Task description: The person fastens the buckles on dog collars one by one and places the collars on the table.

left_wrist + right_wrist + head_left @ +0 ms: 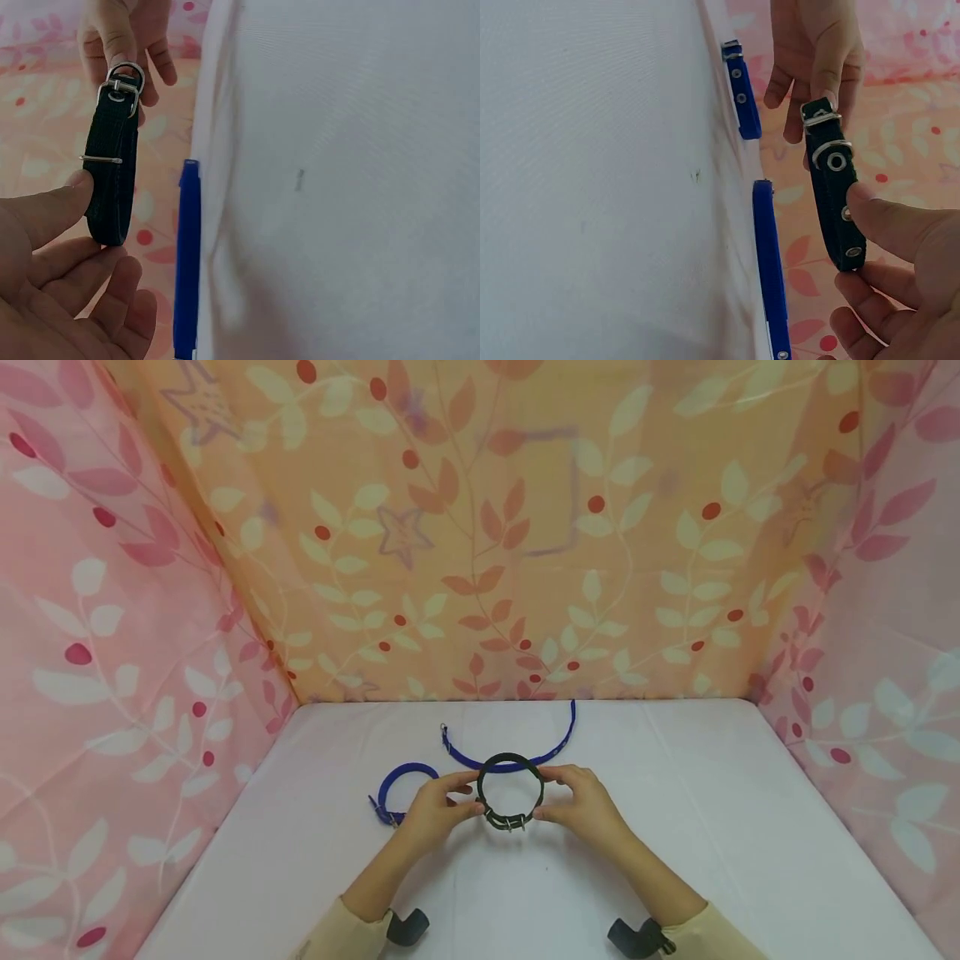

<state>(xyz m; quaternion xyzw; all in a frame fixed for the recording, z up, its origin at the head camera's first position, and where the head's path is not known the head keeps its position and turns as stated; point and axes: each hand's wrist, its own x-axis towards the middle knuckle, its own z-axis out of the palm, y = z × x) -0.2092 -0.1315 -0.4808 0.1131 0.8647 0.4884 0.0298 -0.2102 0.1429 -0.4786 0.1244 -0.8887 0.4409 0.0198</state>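
Both hands hold up a dark collar [508, 757], which looks black-green and is buckled into a ring. Its silver buckle [118, 88] and metal eyelets show in the wrist views. My left hand [435, 810] pinches one side of the ring between thumb and fingers. Opposite it, my right hand [588, 802] pinches the other side, its thumb beside an eyelet [847, 213]. Left of the left hand lies a blue collar [408, 767] closed in a loop, partly hidden by that hand. Behind the dark ring, a second blue collar [558, 746] lies unfastened in a curve.
A white-covered table [712, 827] lies under the hands. Patterned cloth walls [480, 568] stand at its back and both sides. Dark wrist-worn devices [408, 928] show near both sleeves. A small dark speck [300, 180] marks the white cover.
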